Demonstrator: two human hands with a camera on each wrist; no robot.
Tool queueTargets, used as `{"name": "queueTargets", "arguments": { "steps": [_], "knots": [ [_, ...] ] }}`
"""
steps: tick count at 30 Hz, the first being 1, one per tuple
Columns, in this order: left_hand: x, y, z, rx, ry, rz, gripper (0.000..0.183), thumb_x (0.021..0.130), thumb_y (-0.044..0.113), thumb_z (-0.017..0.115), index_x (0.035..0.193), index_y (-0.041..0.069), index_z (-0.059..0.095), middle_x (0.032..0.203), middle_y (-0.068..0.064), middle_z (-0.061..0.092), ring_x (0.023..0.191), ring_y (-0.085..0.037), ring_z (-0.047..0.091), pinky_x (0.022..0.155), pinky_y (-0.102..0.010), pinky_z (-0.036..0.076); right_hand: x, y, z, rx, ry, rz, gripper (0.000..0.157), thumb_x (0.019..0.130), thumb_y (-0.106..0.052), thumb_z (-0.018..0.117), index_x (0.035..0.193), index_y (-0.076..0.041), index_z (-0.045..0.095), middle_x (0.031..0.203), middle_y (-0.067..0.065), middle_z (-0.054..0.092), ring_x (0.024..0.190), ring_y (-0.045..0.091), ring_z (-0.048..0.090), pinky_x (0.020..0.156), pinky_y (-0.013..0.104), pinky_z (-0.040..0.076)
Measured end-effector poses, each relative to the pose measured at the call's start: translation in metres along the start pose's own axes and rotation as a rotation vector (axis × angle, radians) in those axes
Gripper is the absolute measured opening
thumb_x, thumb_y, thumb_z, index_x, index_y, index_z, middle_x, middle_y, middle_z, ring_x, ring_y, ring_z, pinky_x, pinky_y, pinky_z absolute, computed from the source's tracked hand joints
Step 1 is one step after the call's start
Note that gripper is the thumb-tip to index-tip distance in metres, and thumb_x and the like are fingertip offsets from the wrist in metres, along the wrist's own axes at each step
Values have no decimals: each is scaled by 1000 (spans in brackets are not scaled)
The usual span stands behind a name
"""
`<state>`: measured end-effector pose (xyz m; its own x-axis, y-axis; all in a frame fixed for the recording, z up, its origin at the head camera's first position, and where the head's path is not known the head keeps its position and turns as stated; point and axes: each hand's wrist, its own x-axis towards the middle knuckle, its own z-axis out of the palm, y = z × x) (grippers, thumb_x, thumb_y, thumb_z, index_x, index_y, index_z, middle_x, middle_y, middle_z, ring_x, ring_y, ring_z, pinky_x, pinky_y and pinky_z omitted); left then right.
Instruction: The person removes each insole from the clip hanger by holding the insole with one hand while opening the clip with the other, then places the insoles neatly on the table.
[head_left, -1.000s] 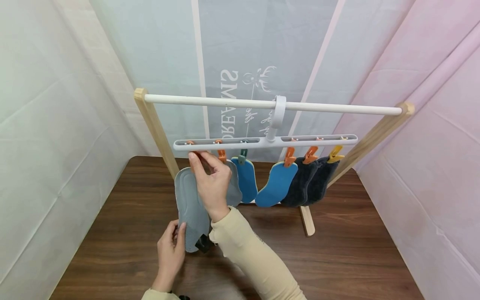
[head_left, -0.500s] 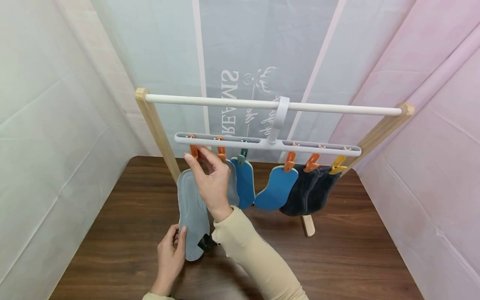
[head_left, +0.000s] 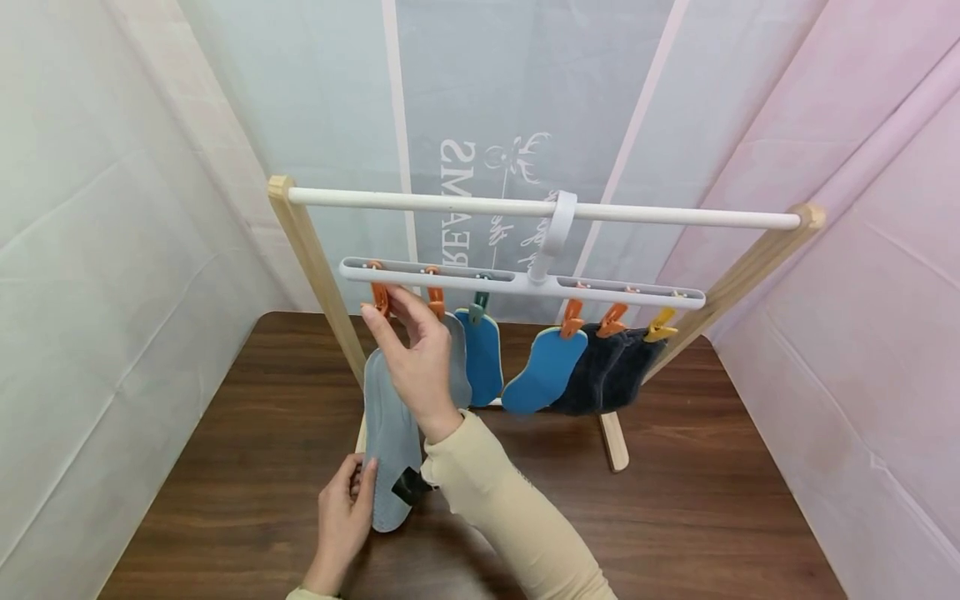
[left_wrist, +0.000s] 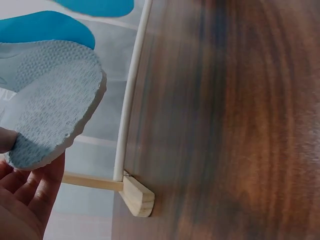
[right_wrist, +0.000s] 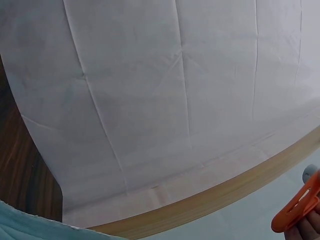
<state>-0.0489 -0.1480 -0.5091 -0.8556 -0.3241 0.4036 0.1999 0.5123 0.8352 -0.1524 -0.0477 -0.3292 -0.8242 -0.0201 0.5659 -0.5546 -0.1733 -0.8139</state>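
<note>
A grey insole point(head_left: 390, 446) with a textured heel is held upright by my left hand point(head_left: 343, 515), thumb on one face and fingers behind its lower edge. The left wrist view shows that textured heel point(left_wrist: 60, 95) between thumb and fingers point(left_wrist: 42, 192). Above it, my right hand point(head_left: 426, 362) pinches the leftmost orange clothespin point(head_left: 379, 298) on the white clip hanger point(head_left: 525, 286). The insole's top edge sits below this clothespin, partly behind the right hand. At the right wrist view's corner, fingertips point(right_wrist: 307, 225) press against the orange clothespin point(right_wrist: 298, 204).
The hanger hooks over a white rod point(head_left: 450, 202) on a wooden stand point(head_left: 315, 267). Other clothespins hold a second grey insole point(head_left: 459, 362), two blue insoles point(head_left: 545, 371) and dark fuzzy insoles point(head_left: 626, 371). A brown wood-grain table point(head_left: 675, 508) lies below.
The hanger's left end has risen and its right end dipped. The leftmost clothespin, hidden before, now shows in my right hand. The grey insole has shifted down and slightly right with my left hand.
</note>
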Motion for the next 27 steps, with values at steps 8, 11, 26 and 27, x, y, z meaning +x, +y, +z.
{"name": "queueTargets", "arguments": {
  "steps": [8,11,26,27],
  "knots": [
    [-8,-1,-2,13,-17,-32,9,90,0,62,84,6,63,61,10,40,53,3,35,47,-13,31,-2,0,0,-18,-19,15,40,91,-3,63,130,3,55,130,19,59,122,22,57,104,31,44],
    [-9,-2,-2,19,-32,-55,9,91,1,62,84,7,63,60,11,38,52,3,34,47,-14,30,-5,0,-1,-31,-35,31,42,92,-3,62,133,3,53,133,18,56,125,22,55,106,28,42],
    [-13,1,-11,-28,-105,-324,16,98,12,55,99,-2,64,89,-14,68,77,8,59,64,-8,48,-30,6,-2,-329,-81,-178,52,95,-7,59,143,-1,41,146,14,44,136,21,43,102,32,45],
    [-13,1,-11,-23,-109,-330,17,98,13,55,99,-1,64,90,-14,68,77,8,59,64,-8,48,-32,7,-2,-357,-81,-204,52,94,-6,59,143,0,41,146,15,44,135,22,43,100,32,47]
  ]
}}
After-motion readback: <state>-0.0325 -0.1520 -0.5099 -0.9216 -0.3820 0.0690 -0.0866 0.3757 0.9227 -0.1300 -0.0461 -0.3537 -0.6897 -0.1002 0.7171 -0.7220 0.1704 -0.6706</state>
